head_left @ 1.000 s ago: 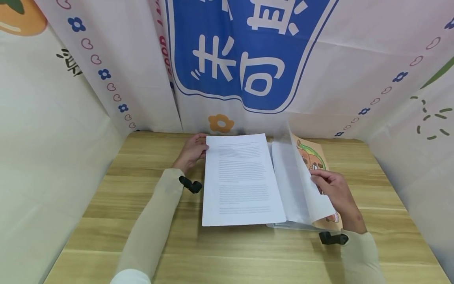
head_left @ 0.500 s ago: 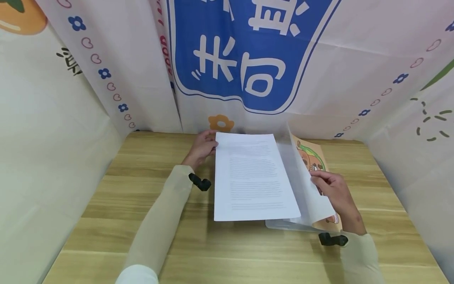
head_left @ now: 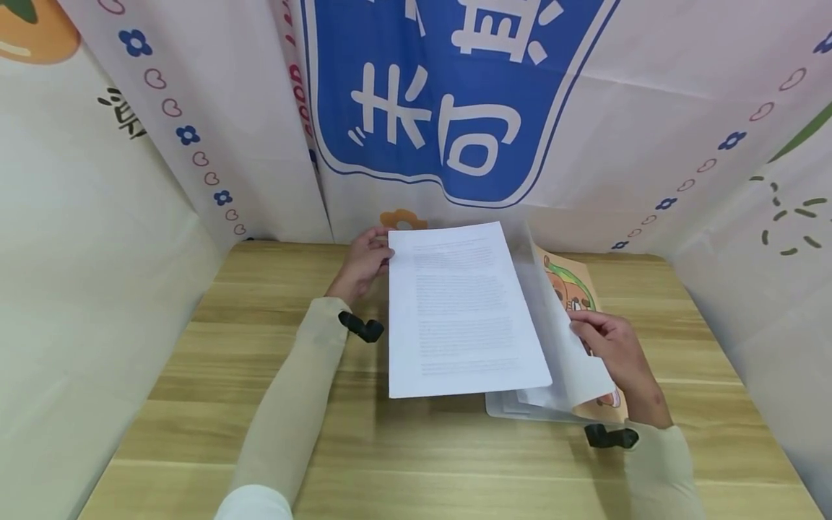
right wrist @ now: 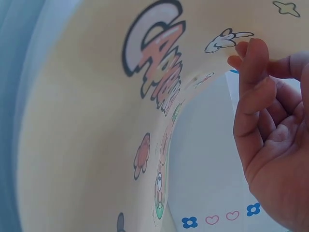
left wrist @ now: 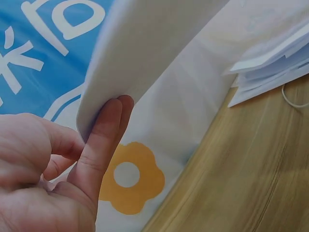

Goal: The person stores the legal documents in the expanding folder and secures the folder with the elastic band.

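My left hand (head_left: 364,266) pinches the upper left edge of a white sheaf of printed paper (head_left: 461,318), which is raised over the table and tilted. In the left wrist view, the fingers press against the sheaf's white underside (left wrist: 140,53). On the right, my right hand (head_left: 614,350) pinches the edge of a folder's cover (head_left: 572,285), orange with a cartoon animal, and holds it curved up. Its pale inner side faces the sheaf. The right wrist view shows the printed cover (right wrist: 87,125) bending away from the fingers. The sheaf's right side overlaps the opened folder (head_left: 526,412).
Under all this is a wood-grain table (head_left: 442,462). A printed cloth (head_left: 617,144) hangs close behind its back edge and along both sides. In the left wrist view, more white sheets (left wrist: 270,67) lie near a thin loop (left wrist: 289,99) on the tabletop.
My left hand first carries the sheaf right, over the folder, then lifts its far end slightly and shifts a little back left. The right hand and the cover stay in place.
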`<action>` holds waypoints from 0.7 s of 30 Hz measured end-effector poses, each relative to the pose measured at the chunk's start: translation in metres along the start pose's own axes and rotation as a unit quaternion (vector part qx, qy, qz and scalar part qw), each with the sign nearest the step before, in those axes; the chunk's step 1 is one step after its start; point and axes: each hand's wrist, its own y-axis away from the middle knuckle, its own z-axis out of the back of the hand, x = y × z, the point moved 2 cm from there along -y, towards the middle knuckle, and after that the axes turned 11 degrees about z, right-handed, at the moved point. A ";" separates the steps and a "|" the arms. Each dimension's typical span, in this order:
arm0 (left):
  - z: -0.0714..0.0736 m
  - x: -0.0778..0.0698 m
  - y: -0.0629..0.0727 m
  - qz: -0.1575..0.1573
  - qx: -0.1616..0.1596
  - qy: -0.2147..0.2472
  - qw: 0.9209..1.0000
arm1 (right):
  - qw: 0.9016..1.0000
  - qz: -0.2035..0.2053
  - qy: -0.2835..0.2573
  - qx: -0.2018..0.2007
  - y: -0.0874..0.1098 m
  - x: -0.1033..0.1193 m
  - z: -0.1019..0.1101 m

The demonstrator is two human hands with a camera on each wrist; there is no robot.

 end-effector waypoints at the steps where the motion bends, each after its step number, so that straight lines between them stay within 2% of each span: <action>1: -0.001 0.000 -0.001 -0.001 -0.001 0.000 1.000 | 1.000 -0.001 -0.001 0.000 0.000 0.000 0.000; 7: -0.010 0.004 -0.006 -0.007 -0.002 -0.005 1.000 | 1.000 -0.010 -0.011 0.002 0.001 -0.001 -0.001; 12: -0.016 0.010 -0.009 -0.017 0.003 -0.017 1.000 | 1.000 -0.002 -0.013 0.001 0.000 -0.002 -0.001; 18: -0.023 0.014 -0.009 -0.012 -0.001 -0.039 0.999 | 1.000 0.008 -0.015 -0.002 0.000 -0.003 -0.001; 21: -0.028 0.014 -0.009 -0.010 0.007 -0.035 0.999 | 1.000 0.002 -0.013 -0.001 0.000 -0.003 -0.001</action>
